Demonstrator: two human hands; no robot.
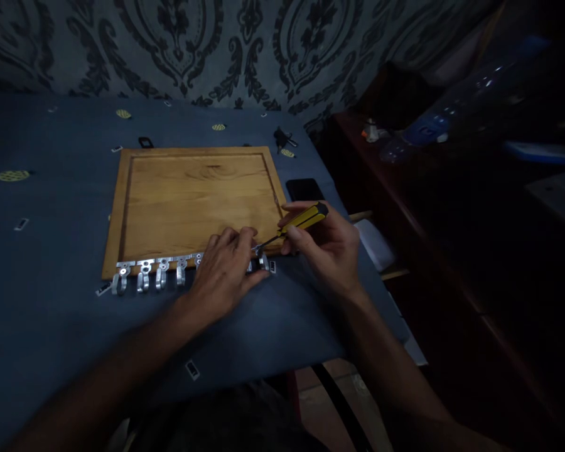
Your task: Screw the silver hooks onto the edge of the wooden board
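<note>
A wooden board (198,201) with a raised frame lies flat on the cloth-covered table. Along its near edge runs a metal hook rail (164,263) with several silver hooks hanging over the side. My left hand (223,267) grips the rail's right part, fingers bent over it and thumb by the end hook; it hides some hooks. Between the fingers and thumb of my right hand (332,248) is a screwdriver (306,218) with a yellow and black handle. Its shaft slants down to the left, and its tip is at the rail's right end, where a screw is too small to make out.
A black phone (305,189) lies right of the board. Behind it are a small dark object (285,139) and a black ring-like piece (145,142). On a dark red cabinet (381,157) at right lies a plastic bottle (452,107). Patterned wallpaper (207,50) is behind.
</note>
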